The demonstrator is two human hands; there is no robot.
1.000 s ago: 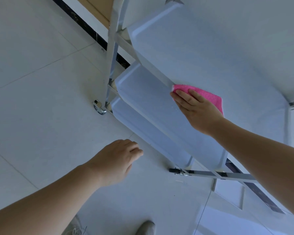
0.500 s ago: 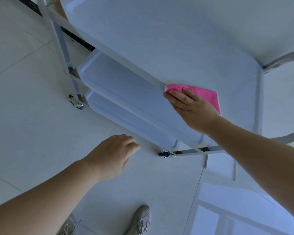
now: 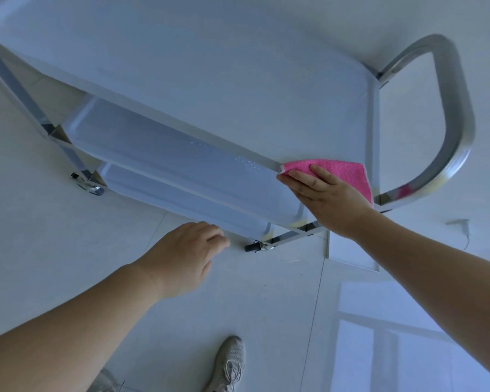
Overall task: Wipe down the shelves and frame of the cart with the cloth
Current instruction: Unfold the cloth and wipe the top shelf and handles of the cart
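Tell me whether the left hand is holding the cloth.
No: the left hand hangs free over the floor, while the right hand presses the cloth on the top shelf's edge.

The cart (image 3: 181, 89) is set on the floor (image 3: 40, 236), its three shelves stacked: the top shelf (image 3: 210, 80) above, the middle shelf (image 3: 167, 154) below it, the bottom shelf (image 3: 181, 202) lowest. The push handle (image 3: 453, 114) is found at the cart's right end. The cloth (image 3: 334, 171) is laid on the top shelf's near right corner, over the front rim, beneath the right hand (image 3: 328, 202). The left hand (image 3: 181, 258) is held before the bottom shelf, above the floor. A caster (image 3: 88, 185) is placed under the left post, another caster (image 3: 256, 247) under the near right post. A shoe (image 3: 227, 363) is planted on the floor nearest the viewer.
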